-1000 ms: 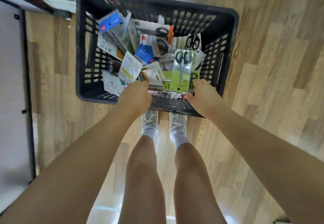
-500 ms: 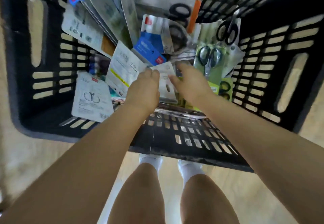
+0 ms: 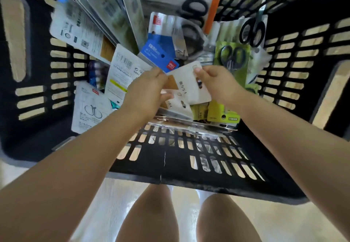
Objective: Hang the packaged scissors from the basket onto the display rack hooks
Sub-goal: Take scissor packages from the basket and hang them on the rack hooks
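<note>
Half a second back both hands were just reaching into the black basket [image 3: 170, 158]; now the right hand [image 3: 219, 84] pinches a white scissors pack [image 3: 191, 84] by its far corner, lifted over the pile, with the left hand [image 3: 145, 88] gripping its left edge. A second white pack [image 3: 178, 105] sits just beneath. Everything's motion-blurred, so the labels are unreadable, and the basket's far rim is cut off.
</note>
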`<move>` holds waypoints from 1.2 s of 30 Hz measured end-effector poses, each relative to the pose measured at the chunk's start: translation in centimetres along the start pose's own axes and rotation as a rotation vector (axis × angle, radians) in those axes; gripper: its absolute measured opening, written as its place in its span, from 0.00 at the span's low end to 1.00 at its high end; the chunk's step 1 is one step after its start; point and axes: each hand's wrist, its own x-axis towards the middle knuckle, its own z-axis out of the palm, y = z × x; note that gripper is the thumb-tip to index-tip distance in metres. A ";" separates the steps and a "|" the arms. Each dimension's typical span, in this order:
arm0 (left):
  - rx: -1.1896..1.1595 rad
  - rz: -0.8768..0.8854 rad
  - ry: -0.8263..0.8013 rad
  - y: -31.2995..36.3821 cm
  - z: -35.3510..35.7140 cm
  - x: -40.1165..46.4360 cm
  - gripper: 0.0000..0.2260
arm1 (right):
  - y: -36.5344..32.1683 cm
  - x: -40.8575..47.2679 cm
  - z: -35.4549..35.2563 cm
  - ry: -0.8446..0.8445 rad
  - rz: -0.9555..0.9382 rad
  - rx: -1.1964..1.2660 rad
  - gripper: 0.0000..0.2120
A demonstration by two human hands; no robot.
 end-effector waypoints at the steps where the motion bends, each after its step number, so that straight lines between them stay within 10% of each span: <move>1: -0.083 -0.032 0.002 0.0 -0.4 -0.1 0.14 | -0.3 -0.1 -0.7 0.013 -0.011 -0.038 0.18; 12: -0.752 -0.437 0.273 -0.3 -4.0 4.3 0.10 | -1.4 1.7 -9.7 0.199 0.036 -0.166 0.16; 26: -0.824 -0.525 0.208 -0.1 -1.5 4.3 0.12 | 3.8 0.3 -1.7 0.777 0.500 0.980 0.38; 29: -0.742 -0.459 0.134 -0.4 -1.2 4.0 0.12 | 2.5 0.4 -1.7 0.695 0.439 1.288 0.26; 32: -0.664 -0.381 0.001 -0.4 -1.2 3.7 0.10 | 1.5 0.6 -0.9 0.451 0.414 1.131 0.07; 36: -0.635 -0.401 -0.139 -0.9 -0.5 3.0 0.12 | 0.7 1.4 0.7 0.224 0.380 0.914 0.05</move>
